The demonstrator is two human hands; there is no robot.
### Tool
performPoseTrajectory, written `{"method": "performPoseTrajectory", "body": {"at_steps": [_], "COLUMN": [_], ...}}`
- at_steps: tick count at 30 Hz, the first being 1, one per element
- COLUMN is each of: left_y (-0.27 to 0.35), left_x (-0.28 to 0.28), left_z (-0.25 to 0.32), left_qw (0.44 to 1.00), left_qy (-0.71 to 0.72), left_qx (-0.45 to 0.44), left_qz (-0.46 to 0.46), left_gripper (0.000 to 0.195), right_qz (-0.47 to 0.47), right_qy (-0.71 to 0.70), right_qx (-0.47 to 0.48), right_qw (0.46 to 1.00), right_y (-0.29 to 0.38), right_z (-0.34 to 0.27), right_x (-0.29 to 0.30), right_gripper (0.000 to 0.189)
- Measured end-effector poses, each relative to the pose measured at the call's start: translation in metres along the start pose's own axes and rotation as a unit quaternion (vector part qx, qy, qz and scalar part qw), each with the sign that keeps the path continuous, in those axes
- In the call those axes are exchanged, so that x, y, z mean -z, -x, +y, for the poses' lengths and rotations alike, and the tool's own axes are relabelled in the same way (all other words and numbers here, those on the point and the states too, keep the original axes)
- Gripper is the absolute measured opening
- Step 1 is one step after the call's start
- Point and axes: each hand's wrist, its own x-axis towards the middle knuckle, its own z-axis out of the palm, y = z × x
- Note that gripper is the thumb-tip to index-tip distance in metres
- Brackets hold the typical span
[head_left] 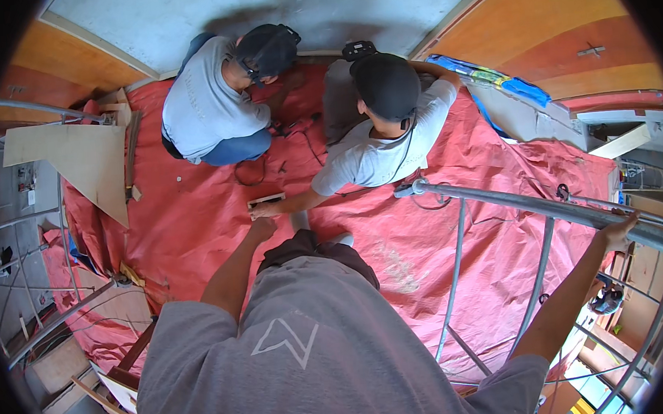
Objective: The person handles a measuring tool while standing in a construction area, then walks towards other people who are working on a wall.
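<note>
My right hand (619, 234) is on a thick metal scaffold pipe (513, 199) at the right, holding it near its outer end. My left hand (263, 229) is low at the centre, its fingers curled, over the red tarpaulin (194, 204); whether it holds anything is hidden. Just beyond it, a co-worker's hand (263, 209) grips a small rectangular piece with pale edges (267, 199). A red power tool (295, 126) with a dark cord lies on the tarpaulin between two crouching co-workers.
One co-worker (211, 100) crouches at the upper left, another (386, 124) at the upper centre, both in dark caps. A cut plywood sheet (78, 160) stands at the left. Thinner metal bars (458, 273) run below the pipe. A pale blue panel (342, 13) is ahead.
</note>
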Motion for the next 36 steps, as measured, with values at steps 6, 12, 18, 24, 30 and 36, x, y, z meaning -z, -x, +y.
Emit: {"method": "performPoseTrajectory", "body": {"at_steps": [6,12,18,24,30,36], "left_y": [0.000,-0.001,0.004,0.003,0.002,0.006], "left_x": [0.009,0.000,-0.008,-0.024,0.003,-0.006], "left_z": [0.010,0.003,-0.005,-0.021,-0.004,-0.007], "left_qw": [1.000,0.997,0.999,0.986,0.977,0.970], "left_qy": [-0.008,0.074,0.015,0.153,0.208,0.229], "left_qx": [-0.015,0.038,-0.013,-0.007,0.027,0.076], "left_qz": [0.010,0.011,0.048,0.067,0.041,0.041], "left_gripper": [0.009,0.012,0.008,0.014,0.018,0.020], "right_qz": [0.015,0.004,-0.005,0.028,-0.014,-0.014], "right_qy": [0.022,0.036,0.027,0.016,0.024,-0.029], "right_qx": [-0.008,-0.034,-0.025,-0.036,0.002,0.000], "right_qw": [1.000,0.999,0.999,0.999,1.000,0.999], "right_y": [0.012,0.007,0.013,0.007,0.010,0.011], "right_z": [-0.014,-0.008,-0.015,-0.010,-0.015,-0.017], "right_x": [-0.008,-0.003,-0.006,-0.005,-0.004,-0.008], "right_gripper": [0.049,0.051,0.049,0.051,0.048,0.048]}}
